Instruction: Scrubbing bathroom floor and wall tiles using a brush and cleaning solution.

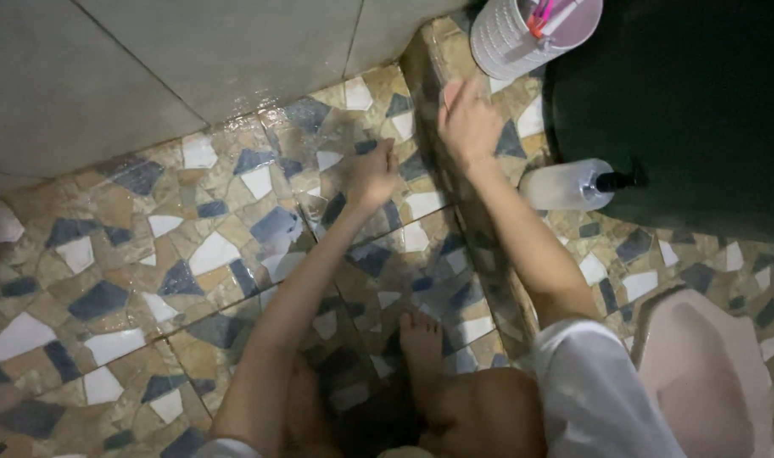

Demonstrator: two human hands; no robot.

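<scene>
Single head-mounted view, aimed steeply downward from above the crouching person's knees. It faces the wet mosaic floor (149, 280) at close range; the grey wall (149, 68) runs along the floor's far edge.

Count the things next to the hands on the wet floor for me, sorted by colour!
White: 1, the ribbed cup holding pens
Clear with a black pump: 1, the bottle lying on its side
Pink: 1, the basin
Dark green: 1, the big tub
Total: 4
The left hand and right hand hold nothing.
</scene>
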